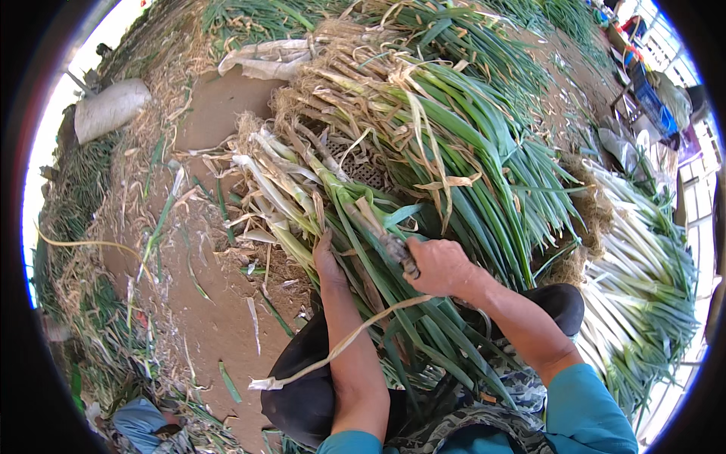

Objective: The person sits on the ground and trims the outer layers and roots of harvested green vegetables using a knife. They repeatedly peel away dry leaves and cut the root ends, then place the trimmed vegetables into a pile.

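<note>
A loose bundle of long green onions (283, 196) lies slantwise over my lap, pale stalk ends pointing away and green leaves towards me. My left hand (329, 258) grips the stalks from the left side, with its fingers mostly hidden among them. Above the leaves, my right hand (442, 264) is closed on the end of a grey-brown stick-like piece (397, 252); whether it is a tool or a dried stalk I cannot tell. Below that hand, a long dry tan strip (368, 326) with a whitish end crosses over my left forearm.
Untrimmed green onions (454, 119) with dry roots are heaped beyond the bundle, partly over a perforated surface (363, 170). At right lie white-stalked onions (629, 255). A white sack (113, 108) rests far left. Leaf scraps litter the dirt floor (210, 318). A blue crate (652, 99) stands far right.
</note>
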Demonstrator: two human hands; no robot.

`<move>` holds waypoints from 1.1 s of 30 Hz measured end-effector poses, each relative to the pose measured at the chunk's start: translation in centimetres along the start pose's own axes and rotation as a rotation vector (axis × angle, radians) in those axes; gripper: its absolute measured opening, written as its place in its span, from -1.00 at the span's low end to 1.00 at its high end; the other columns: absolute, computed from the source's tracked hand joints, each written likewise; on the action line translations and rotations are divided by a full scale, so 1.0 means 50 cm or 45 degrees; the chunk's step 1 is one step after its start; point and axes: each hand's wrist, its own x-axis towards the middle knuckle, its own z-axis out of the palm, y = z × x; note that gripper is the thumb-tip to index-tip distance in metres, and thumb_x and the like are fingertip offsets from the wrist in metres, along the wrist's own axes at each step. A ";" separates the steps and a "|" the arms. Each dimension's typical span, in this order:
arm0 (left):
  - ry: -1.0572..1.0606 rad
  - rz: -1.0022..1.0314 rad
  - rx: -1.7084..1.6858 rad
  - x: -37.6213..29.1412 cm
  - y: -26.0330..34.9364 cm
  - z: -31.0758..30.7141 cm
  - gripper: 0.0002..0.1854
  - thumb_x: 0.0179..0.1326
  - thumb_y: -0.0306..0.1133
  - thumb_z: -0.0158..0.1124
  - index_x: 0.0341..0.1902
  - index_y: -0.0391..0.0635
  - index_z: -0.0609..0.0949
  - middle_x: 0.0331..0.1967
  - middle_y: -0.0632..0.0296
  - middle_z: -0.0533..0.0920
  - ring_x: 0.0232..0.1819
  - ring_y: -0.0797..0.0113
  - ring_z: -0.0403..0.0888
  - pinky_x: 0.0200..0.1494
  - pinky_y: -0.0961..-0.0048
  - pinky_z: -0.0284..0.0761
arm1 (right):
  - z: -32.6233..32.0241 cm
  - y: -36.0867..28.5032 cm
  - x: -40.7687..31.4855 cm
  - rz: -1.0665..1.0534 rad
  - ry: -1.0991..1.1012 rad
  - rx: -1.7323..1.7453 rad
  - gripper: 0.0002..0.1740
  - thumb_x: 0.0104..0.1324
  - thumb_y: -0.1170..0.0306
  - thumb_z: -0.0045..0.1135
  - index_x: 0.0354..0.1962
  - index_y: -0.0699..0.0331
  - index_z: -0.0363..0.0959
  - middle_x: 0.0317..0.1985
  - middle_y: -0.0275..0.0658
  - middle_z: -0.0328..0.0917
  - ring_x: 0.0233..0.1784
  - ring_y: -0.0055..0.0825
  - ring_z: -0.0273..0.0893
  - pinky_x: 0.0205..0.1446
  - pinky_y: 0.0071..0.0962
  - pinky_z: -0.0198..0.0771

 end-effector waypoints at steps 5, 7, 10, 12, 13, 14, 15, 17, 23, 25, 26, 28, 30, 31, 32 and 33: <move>-0.009 -0.061 -0.088 0.007 -0.012 -0.021 -0.63 0.48 -0.25 0.08 0.19 -0.22 0.59 0.00 0.12 0.73 -0.06 0.17 0.71 0.07 0.23 0.62 | 0.019 -0.068 0.037 -0.028 -0.196 -0.195 -0.60 0.15 0.23 0.24 -0.22 0.39 0.39 -0.44 0.07 0.64 -0.30 0.11 0.66 -0.21 0.06 0.51; -0.014 -0.092 -0.148 0.003 -0.011 -0.004 -0.59 0.49 -0.17 0.08 0.21 -0.20 0.59 0.02 0.11 0.73 -0.03 0.15 0.71 0.09 0.21 0.63 | 0.019 -0.079 0.066 0.013 -0.246 -0.265 -0.62 0.14 0.27 0.22 -0.23 0.41 0.39 -0.43 0.07 0.65 -0.29 0.11 0.67 -0.19 0.05 0.52; -0.034 -0.055 -0.225 0.019 -0.015 -0.034 -0.58 0.52 -0.17 0.03 0.23 -0.21 0.58 0.04 0.12 0.71 -0.02 0.16 0.69 0.10 0.20 0.61 | 0.034 -0.097 0.094 0.058 -0.303 -0.299 -0.67 0.11 0.35 0.17 -0.25 0.43 0.41 -0.40 0.08 0.66 -0.24 0.11 0.68 -0.15 0.04 0.53; -0.031 -0.022 -0.272 0.027 -0.020 -0.041 -0.57 0.55 -0.18 -0.01 0.26 -0.22 0.56 0.07 0.11 0.70 0.00 0.15 0.69 0.13 0.21 0.59 | 0.036 -0.098 0.100 0.067 -0.329 -0.342 -0.68 0.11 0.35 0.16 -0.25 0.43 0.41 -0.39 0.09 0.66 -0.24 0.12 0.68 -0.14 0.04 0.52; -0.023 -0.023 -0.292 0.027 -0.021 -0.032 -0.57 0.55 -0.17 -0.01 0.26 -0.22 0.56 0.07 0.11 0.70 0.01 0.15 0.69 0.13 0.22 0.59 | 0.036 -0.097 0.105 0.078 -0.342 -0.365 -0.68 0.11 0.36 0.16 -0.25 0.43 0.40 -0.39 0.09 0.66 -0.23 0.12 0.68 -0.13 0.05 0.52; -0.014 -0.024 -0.312 0.025 -0.022 -0.026 -0.56 0.55 -0.17 -0.01 0.27 -0.23 0.56 0.08 0.11 0.70 0.01 0.15 0.68 0.13 0.23 0.59 | 0.036 -0.098 0.112 0.071 -0.332 -0.383 -0.69 0.11 0.38 0.12 -0.24 0.42 0.41 -0.38 0.09 0.67 -0.24 0.11 0.68 -0.13 0.04 0.52; -0.013 -0.023 -0.331 0.023 -0.019 -0.022 -0.56 0.55 -0.17 -0.01 0.27 -0.23 0.56 0.09 0.11 0.69 0.01 0.15 0.68 0.13 0.24 0.59 | 0.033 -0.104 0.122 0.075 -0.324 -0.410 -0.70 0.11 0.39 0.11 -0.23 0.42 0.41 -0.39 0.08 0.67 -0.25 0.11 0.68 -0.13 0.04 0.53; -0.036 -0.072 -0.363 0.023 -0.020 -0.022 -0.55 0.55 -0.17 -0.01 0.28 -0.24 0.56 0.10 0.10 0.69 0.03 0.16 0.68 0.15 0.23 0.59 | 0.028 -0.116 0.144 0.084 -0.310 -0.464 -0.71 0.11 0.41 0.08 -0.22 0.42 0.42 -0.40 0.08 0.67 -0.26 0.12 0.68 -0.13 0.04 0.53; 0.048 -0.141 -0.394 0.039 -0.035 -0.022 -0.57 0.56 -0.16 0.00 0.24 -0.21 0.59 0.08 0.09 0.70 0.01 0.16 0.70 0.14 0.21 0.63 | 0.035 -0.136 0.201 0.043 -0.289 -0.606 -0.70 0.09 0.42 0.06 -0.23 0.44 0.43 -0.41 0.18 0.65 -0.27 0.16 0.67 -0.16 0.04 0.54; -0.016 -0.113 -0.457 0.036 -0.037 -0.019 -0.57 0.57 -0.09 0.05 0.16 -0.21 0.62 -0.03 0.15 0.72 -0.08 0.26 0.71 0.03 0.30 0.63 | 0.039 -0.143 0.213 0.032 -0.260 -0.637 -0.70 0.08 0.42 0.08 -0.24 0.45 0.43 -0.42 0.18 0.65 -0.29 0.17 0.67 -0.16 0.05 0.54; -0.031 -0.119 -0.485 0.035 -0.038 -0.016 -0.57 0.57 -0.08 0.05 0.15 -0.21 0.63 -0.05 0.15 0.72 -0.08 0.27 0.71 0.02 0.30 0.63 | 0.037 -0.147 0.215 0.014 -0.244 -0.652 -0.70 0.07 0.43 0.09 -0.24 0.46 0.43 -0.43 0.18 0.65 -0.30 0.17 0.67 -0.16 0.05 0.54; 0.046 -0.136 -0.414 0.031 -0.033 -0.015 -0.60 0.55 -0.08 0.09 0.07 -0.18 0.66 -0.13 0.19 0.73 -0.13 0.33 0.69 -0.04 0.33 0.61 | 0.033 -0.156 0.206 -0.023 -0.249 -0.647 -0.71 0.06 0.43 0.12 -0.28 0.46 0.42 -0.46 0.17 0.64 -0.35 0.16 0.67 -0.16 0.08 0.53; 0.086 -0.114 -0.392 0.038 -0.044 -0.029 -0.62 0.53 -0.08 0.13 0.03 -0.17 0.66 -0.17 0.22 0.72 -0.18 0.35 0.68 -0.10 0.35 0.60 | 0.037 -0.154 0.185 0.059 -0.322 -0.662 -0.72 0.06 0.43 0.12 -0.28 0.45 0.42 -0.47 0.17 0.64 -0.37 0.17 0.66 -0.16 0.09 0.52; 0.105 -0.103 -0.381 0.042 -0.053 -0.036 -0.63 0.53 -0.08 0.14 0.01 -0.16 0.67 -0.19 0.24 0.72 -0.20 0.36 0.68 -0.13 0.36 0.59 | 0.038 -0.157 0.180 0.100 -0.357 -0.671 -0.73 0.07 0.44 0.12 -0.28 0.45 0.42 -0.47 0.17 0.64 -0.37 0.18 0.66 -0.16 0.10 0.52; 0.105 -0.120 -0.448 0.046 -0.060 -0.045 -0.67 0.50 -0.12 0.20 -0.03 -0.16 0.67 -0.20 0.25 0.71 -0.22 0.38 0.66 -0.15 0.38 0.57 | 0.040 -0.164 0.181 0.084 -0.342 -0.660 -0.73 0.09 0.42 0.11 -0.27 0.45 0.42 -0.46 0.17 0.65 -0.36 0.21 0.65 -0.15 0.11 0.51; 0.093 -0.102 -0.424 0.045 -0.060 -0.038 -0.68 0.50 -0.13 0.22 -0.02 -0.17 0.67 -0.20 0.25 0.71 -0.21 0.38 0.66 -0.13 0.38 0.57 | 0.040 -0.167 0.188 0.068 -0.296 -0.658 -0.72 0.10 0.42 0.11 -0.26 0.45 0.42 -0.45 0.17 0.65 -0.35 0.21 0.65 -0.14 0.11 0.51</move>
